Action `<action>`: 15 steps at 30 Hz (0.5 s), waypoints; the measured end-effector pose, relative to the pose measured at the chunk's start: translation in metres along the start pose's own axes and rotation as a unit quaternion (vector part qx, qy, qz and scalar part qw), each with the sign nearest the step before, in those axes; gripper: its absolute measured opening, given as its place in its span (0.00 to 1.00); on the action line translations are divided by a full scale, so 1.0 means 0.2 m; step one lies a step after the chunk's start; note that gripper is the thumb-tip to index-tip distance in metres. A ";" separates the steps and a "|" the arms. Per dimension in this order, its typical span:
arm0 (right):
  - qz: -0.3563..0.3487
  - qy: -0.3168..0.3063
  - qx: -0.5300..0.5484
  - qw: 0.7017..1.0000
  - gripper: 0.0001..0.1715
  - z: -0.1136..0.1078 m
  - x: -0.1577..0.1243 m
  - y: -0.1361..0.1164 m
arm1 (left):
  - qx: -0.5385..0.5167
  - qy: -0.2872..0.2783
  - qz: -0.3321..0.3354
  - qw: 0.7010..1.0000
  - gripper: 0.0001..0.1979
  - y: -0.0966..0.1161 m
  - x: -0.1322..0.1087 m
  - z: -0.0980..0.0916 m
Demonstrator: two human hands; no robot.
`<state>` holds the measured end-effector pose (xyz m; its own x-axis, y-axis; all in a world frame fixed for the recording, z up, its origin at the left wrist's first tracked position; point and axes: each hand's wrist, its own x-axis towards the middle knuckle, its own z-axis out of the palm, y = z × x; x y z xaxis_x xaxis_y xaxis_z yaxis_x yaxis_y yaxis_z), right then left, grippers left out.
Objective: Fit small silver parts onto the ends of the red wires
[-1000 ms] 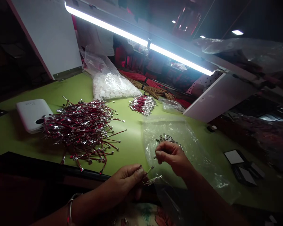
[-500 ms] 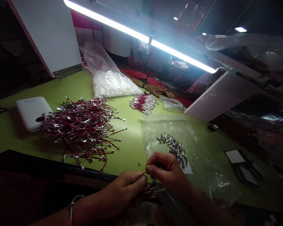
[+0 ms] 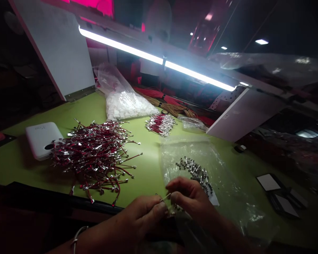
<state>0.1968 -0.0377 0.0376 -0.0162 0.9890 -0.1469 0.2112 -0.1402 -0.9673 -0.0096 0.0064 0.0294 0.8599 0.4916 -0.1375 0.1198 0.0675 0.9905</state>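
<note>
A wiring workshop: red terminal wires heaped on a green workbench.

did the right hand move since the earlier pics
Yes, the right hand has moved back toward the person, lower in view, judged against the pile of small metal terminals, which it now sits farther below.

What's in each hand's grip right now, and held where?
The left hand pinches a thin wire at its fingertips. The wire's far end reaches the right hand, whose fingertips close on it or on something too small to tell.
</note>
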 end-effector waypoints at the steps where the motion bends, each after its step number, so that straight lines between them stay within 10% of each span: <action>1: -0.013 0.024 -0.030 0.999 0.09 -0.03 0.02 0.02 | 0.059 0.017 0.006 0.998 0.20 0.03 0.01 -0.04; 8: -0.116 0.084 -0.306 0.941 0.04 -0.10 0.07 0.22 | 0.500 0.082 0.142 0.850 0.12 0.19 0.28 -0.46; 15: -0.166 0.087 -0.355 0.916 0.07 -0.06 0.10 0.32 | 0.585 0.108 0.138 0.792 0.08 0.30 0.84 -0.86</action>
<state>0.2210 -0.0255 -0.0251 -0.0526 0.9727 0.2258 0.8063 0.1748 -0.5651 0.0566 0.2422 0.0660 0.8432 0.4937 0.2128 0.4290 -0.8565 0.2871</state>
